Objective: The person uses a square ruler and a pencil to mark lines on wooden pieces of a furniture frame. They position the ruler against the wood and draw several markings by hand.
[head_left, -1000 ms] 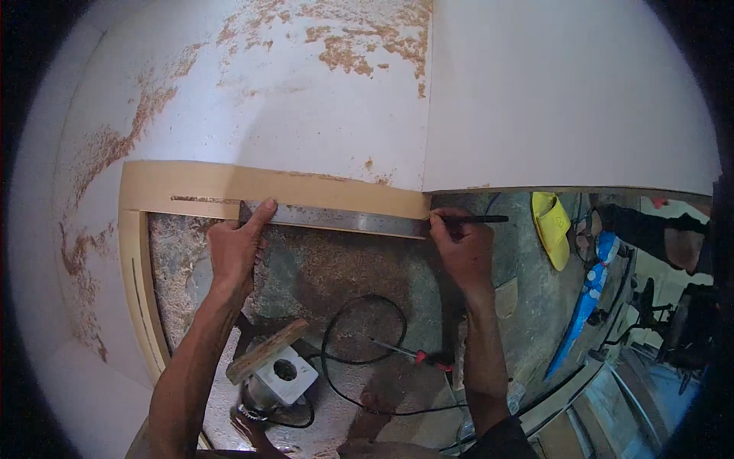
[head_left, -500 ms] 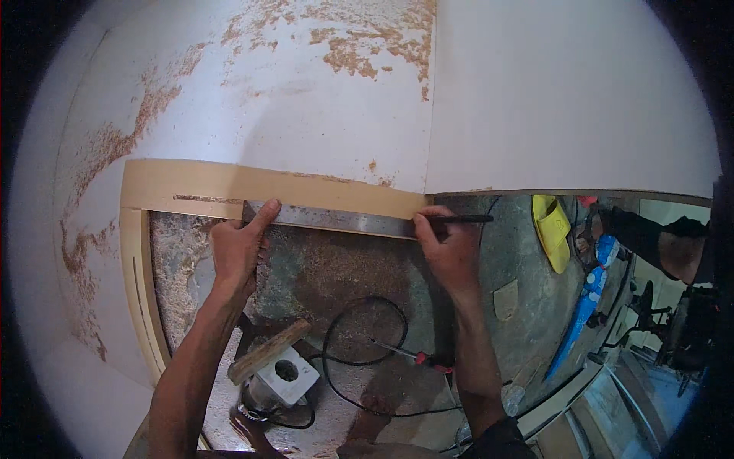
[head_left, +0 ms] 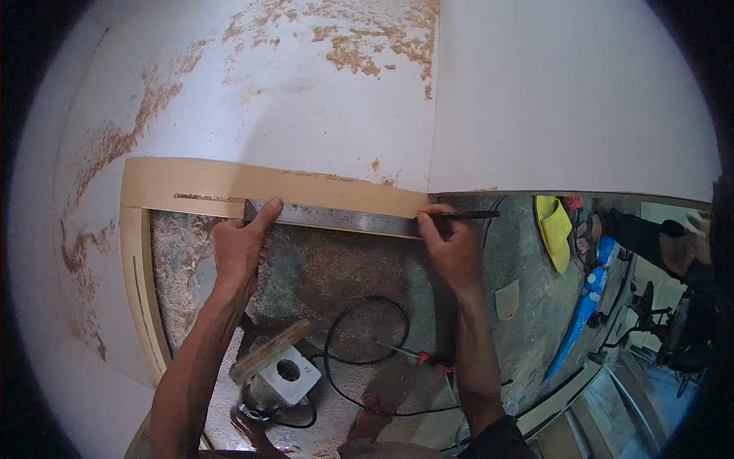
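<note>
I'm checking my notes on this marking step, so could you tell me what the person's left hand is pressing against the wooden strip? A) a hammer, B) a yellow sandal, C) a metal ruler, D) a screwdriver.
C: the left hand has its fingers spread on the near end of a flat grey metal ruler lying along the wooden strip, while the right hand holds a pen at its far end.

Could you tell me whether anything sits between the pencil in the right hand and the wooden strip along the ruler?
Nothing visible does. The right hand holds the pencil at the end of the metal ruler, which the left hand presses onto the wooden strip.
</note>
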Demonstrator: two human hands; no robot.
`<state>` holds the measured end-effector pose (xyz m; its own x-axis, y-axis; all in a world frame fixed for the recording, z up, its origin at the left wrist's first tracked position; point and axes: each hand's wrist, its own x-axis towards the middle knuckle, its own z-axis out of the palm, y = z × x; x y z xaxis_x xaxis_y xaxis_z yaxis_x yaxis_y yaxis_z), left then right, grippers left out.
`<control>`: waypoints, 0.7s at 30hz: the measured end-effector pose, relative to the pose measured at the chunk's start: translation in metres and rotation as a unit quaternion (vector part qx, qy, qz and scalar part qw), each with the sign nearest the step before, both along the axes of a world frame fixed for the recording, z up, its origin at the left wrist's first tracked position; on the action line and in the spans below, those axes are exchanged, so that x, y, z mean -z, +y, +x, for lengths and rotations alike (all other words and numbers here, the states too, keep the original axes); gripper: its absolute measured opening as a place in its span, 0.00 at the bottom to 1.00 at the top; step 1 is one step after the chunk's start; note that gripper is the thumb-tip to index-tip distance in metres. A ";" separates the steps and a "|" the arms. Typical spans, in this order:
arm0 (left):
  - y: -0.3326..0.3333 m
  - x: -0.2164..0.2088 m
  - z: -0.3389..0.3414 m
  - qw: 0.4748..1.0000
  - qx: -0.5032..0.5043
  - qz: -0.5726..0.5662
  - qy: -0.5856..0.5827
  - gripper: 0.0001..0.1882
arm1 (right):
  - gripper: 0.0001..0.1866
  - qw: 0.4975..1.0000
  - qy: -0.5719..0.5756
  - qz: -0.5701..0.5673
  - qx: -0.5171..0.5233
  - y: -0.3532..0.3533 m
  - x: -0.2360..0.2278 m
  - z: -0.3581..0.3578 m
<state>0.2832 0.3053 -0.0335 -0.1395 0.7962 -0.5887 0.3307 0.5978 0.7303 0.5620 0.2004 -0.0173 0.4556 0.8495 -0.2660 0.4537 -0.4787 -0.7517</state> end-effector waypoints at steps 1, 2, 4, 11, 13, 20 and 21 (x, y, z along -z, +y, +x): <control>-0.001 0.005 0.001 1.000 -0.005 0.002 -0.016 0.24 | 0.10 0.999 -0.042 0.011 -0.006 -0.006 0.000 0.009; -0.001 0.008 0.001 0.999 -0.009 0.004 -0.032 0.24 | 0.09 0.996 -0.084 0.022 -0.013 -0.014 0.004 0.019; 0.001 0.006 0.001 1.000 0.000 -0.002 -0.030 0.22 | 0.09 0.992 -0.125 0.017 -0.010 -0.018 0.001 0.025; -0.001 0.002 0.006 1.000 0.004 0.007 -0.027 0.24 | 0.09 0.983 -0.084 0.135 0.097 -0.040 0.024 0.018; 0.000 0.006 0.000 0.999 0.033 -0.009 -0.026 0.24 | 0.09 0.985 -0.067 0.114 0.115 -0.045 0.018 0.010; -0.006 -0.060 -0.082 0.994 0.082 -0.046 -0.051 0.20 | 0.13 0.976 0.175 0.045 0.120 -0.114 -0.055 -0.065; -0.007 -0.088 -0.099 0.991 0.121 -0.064 0.009 0.21 | 0.14 0.979 0.182 0.060 0.069 -0.123 -0.055 -0.070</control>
<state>0.1846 0.2987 0.0542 0.0353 0.7260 -0.6868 0.4876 0.5874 0.6460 0.4918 0.0769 0.0382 0.4609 0.8220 -0.3345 0.0827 -0.4151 -0.9060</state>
